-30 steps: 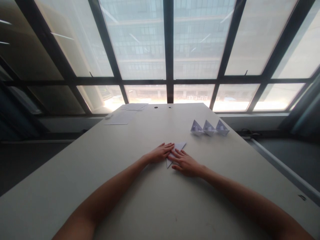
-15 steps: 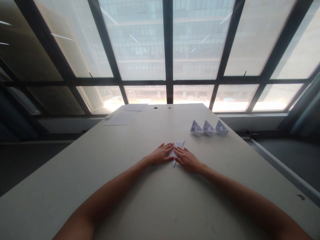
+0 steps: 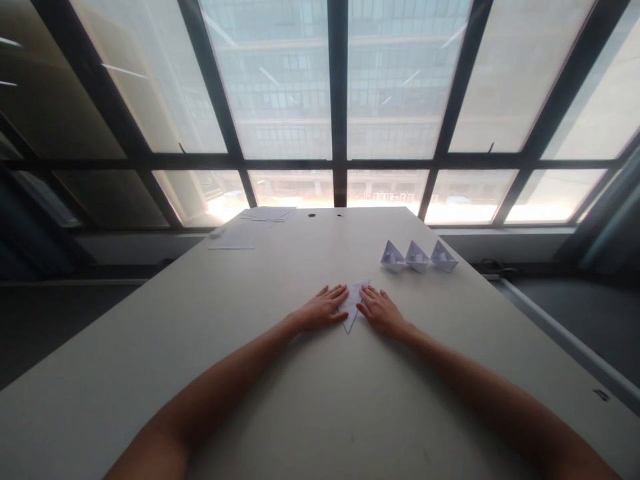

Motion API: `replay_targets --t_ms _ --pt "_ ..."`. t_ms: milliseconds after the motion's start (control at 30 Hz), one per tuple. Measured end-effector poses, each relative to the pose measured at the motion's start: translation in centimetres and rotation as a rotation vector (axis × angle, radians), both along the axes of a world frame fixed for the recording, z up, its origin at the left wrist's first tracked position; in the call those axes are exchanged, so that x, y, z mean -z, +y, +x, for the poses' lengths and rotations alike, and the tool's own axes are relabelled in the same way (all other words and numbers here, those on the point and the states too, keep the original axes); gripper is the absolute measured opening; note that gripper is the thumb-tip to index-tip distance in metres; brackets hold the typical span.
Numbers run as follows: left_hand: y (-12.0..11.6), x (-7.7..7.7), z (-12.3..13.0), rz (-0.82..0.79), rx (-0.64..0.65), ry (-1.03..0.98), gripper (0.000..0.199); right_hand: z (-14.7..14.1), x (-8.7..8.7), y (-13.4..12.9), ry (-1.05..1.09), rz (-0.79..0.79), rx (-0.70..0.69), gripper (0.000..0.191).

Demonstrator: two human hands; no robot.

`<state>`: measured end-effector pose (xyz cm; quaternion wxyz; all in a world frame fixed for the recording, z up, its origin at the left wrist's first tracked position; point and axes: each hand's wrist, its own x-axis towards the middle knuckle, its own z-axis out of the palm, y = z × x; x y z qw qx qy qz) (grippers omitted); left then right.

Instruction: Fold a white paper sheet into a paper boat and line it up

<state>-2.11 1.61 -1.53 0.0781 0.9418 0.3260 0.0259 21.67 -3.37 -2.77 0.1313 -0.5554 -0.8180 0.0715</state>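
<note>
A small folded white paper (image 3: 353, 305) lies flat on the white table, one pointed corner toward me. My left hand (image 3: 323, 309) rests palm down with its fingers spread, the fingertips on the paper's left edge. On the other side, my right hand (image 3: 381, 312) lies with its fingers apart, its fingertips at the paper's right edge. Neither hand is wrapped round anything. Most of the paper's surface shows between the two hands.
Three folded paper boats (image 3: 417, 257) stand in a row beyond my right hand. White paper sheets (image 3: 235, 239) lie at the table's far left. The white table (image 3: 300, 400) reaches toward large windows (image 3: 280, 87).
My right hand has slid a little to the right, uncovering more of the folded paper. My left hand and the boats look unmoved.
</note>
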Motion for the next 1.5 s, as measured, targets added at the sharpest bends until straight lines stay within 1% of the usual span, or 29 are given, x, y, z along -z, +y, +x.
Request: replay_targets --t_ms 167,300,467,533,667,733,867,1033,1267,1367,1500 --pt "0.1 0.1 -0.1 -0.003 0.028 -0.011 0.075 0.4 0.1 0.3 -0.022 -0.013 0.038 0.066" --pt "0.0 -0.2 -0.1 -0.017 0.044 -0.034 0.073 0.6 -0.1 0.6 -0.023 -0.023 0.047 0.066" --pt "-0.2 -0.6 -0.2 -0.021 0.056 -0.030 0.061 0.8 -0.1 0.7 -0.010 -0.020 0.048 0.063" --pt "-0.3 -0.6 -0.2 -0.021 0.075 -0.036 0.059 0.9 -0.2 0.7 -0.005 -0.015 -0.003 0.062" --pt "-0.4 -0.7 -0.2 -0.032 0.143 -0.056 0.060 1.2 -0.4 0.5 0.006 -0.007 -0.191 0.060" --pt "-0.5 -0.7 -0.1 -0.032 0.171 -0.072 0.060 1.2 -0.4 0.5 0.005 -0.007 -0.207 0.061" --pt "-0.5 -0.6 0.0 -0.032 0.197 -0.070 0.057 1.2 -0.1 0.9 -0.014 -0.020 -0.115 0.064" --pt "-0.4 -0.6 -0.1 -0.038 0.197 -0.056 0.057 1.1 0.2 1.3 -0.019 -0.033 -0.003 0.071" --pt "-0.6 -1.2 -0.1 -0.051 0.194 -0.065 0.053 1.4 0.4 1.7 -0.026 -0.028 0.102 0.067" --pt "-0.7 -1.4 -0.1 -0.058 0.193 -0.074 0.052 1.6 0.6 2.0 -0.030 -0.027 0.130 0.063" --pt "-0.7 -1.3 -0.1 -0.054 0.196 -0.078 0.052 1.9 0.6 2.1 -0.020 -0.029 0.129 0.063"
